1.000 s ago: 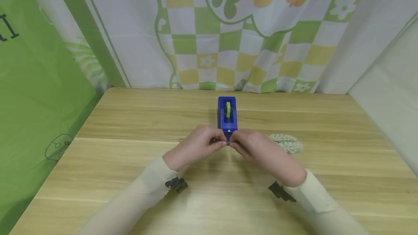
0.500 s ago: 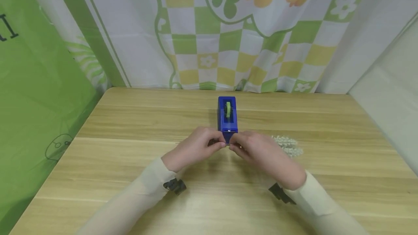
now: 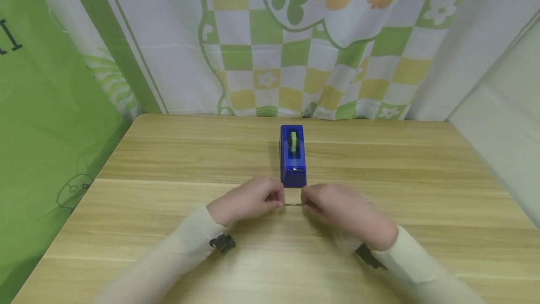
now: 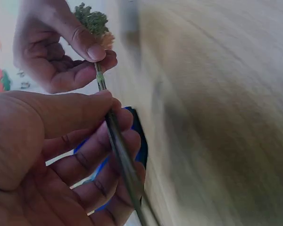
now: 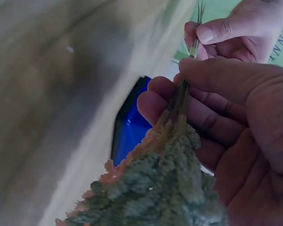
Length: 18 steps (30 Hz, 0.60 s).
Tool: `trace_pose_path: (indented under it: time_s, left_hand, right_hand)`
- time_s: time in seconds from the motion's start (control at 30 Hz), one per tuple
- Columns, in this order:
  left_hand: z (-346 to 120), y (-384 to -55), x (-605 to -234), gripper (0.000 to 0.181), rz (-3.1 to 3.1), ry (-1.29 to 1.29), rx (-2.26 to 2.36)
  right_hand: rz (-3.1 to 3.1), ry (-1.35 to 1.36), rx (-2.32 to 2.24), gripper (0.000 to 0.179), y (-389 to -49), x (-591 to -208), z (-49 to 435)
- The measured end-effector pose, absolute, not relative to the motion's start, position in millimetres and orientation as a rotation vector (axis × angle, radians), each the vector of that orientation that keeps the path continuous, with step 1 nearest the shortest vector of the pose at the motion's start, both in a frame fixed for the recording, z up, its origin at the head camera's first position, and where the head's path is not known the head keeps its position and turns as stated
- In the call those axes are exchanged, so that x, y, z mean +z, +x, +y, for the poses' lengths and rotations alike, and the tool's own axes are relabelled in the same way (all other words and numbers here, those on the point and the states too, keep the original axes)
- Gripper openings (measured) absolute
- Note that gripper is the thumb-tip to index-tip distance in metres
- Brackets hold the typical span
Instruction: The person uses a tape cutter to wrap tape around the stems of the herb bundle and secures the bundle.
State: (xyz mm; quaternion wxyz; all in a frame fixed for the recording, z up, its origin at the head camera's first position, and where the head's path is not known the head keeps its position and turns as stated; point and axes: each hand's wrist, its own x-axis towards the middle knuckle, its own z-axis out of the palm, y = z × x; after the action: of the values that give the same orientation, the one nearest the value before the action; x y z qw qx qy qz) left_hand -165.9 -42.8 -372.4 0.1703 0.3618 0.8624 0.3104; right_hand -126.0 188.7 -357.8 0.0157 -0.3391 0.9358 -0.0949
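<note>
A bunch of thin-stemmed dried flowers point(image 5: 155, 188), grey-green with some orange, is held level between both hands. My left hand point(image 3: 249, 199) pinches the stems point(image 4: 125, 169) between thumb and fingers toward their bare ends. Closer to the flower heads, my right hand point(image 3: 348, 208) pinches the same stems. A pale green band, likely tape point(image 4: 100, 76), circles the stems between the hands. Just beyond the fingertips stands a blue tape dispenser point(image 3: 293, 177) carrying a yellow-green roll; neither hand seems to touch it. In the head view, the right hand hides nearly all the flower heads.
The hands work over a wooden table point(image 3: 168, 154). A patterned curtain point(image 3: 270, 60) hangs along its far edge, a green cloth point(image 3: 50, 130) at the left, and a pale cloth point(image 3: 506, 97) at the right. Each forearm carries a small dark wrist camera.
Both hands have drawn back from the dispenser's front toward the person, carrying the bunch along. They have parted slightly, baring the stems between them. The dispenser has stayed in place.
</note>
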Motion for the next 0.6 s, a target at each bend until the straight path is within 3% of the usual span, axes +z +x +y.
trace_pose_path:
  time_s: [0.6]
  left_hand:
    - [-37.0, -161.0, -384.2, 0.012, 2.516, 1.032, 0.648]
  right_hand:
    - [2.857, -1.073, -0.264, 0.018, -129.0, -376.6, 181.6]
